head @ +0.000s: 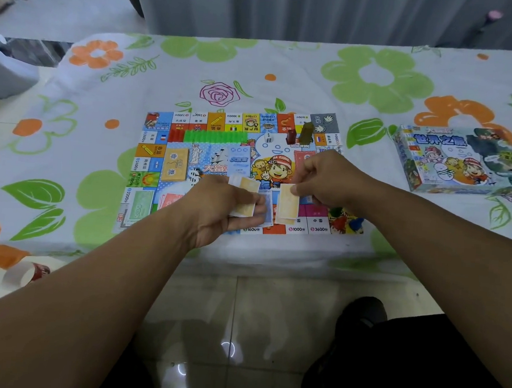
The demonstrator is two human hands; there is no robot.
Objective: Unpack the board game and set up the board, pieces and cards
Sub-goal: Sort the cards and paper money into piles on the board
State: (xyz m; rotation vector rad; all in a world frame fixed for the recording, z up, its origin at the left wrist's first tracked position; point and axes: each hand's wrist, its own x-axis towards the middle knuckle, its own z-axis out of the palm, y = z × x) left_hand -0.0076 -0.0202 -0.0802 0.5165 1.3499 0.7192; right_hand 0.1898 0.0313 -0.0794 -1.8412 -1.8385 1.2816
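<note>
Right at the near edge, glossy floor tiles and a dark-clothed leg lie below two bare forearms that reach over the flower-printed surface. The left hand has its grip closed round a small stack of notes, yellow and blue, fanned above the board's near edge. The right hand pinches a single yellow note between thumb and fingers, just beside that stack and not touching it. The board lies flat under both hands; its near squares read "1600", "1000" and "3600", and its left edge reads "2200" and "2400". Coloured pawns sit on the near right corner. A green note and some red notes rest on the near left part. Toward the middle lie a yellow card deck and a blue card deck, beside a cartoon figure whose cap reads "DA XIONG". Farther back, a row of green houses stands next to a few red pieces, with a white die and two tall tokens to the right, near the words "Uncle Wang". Well apart to the right lies the game box, printed with large blue Chinese characters. Grey curtains hang behind.
</note>
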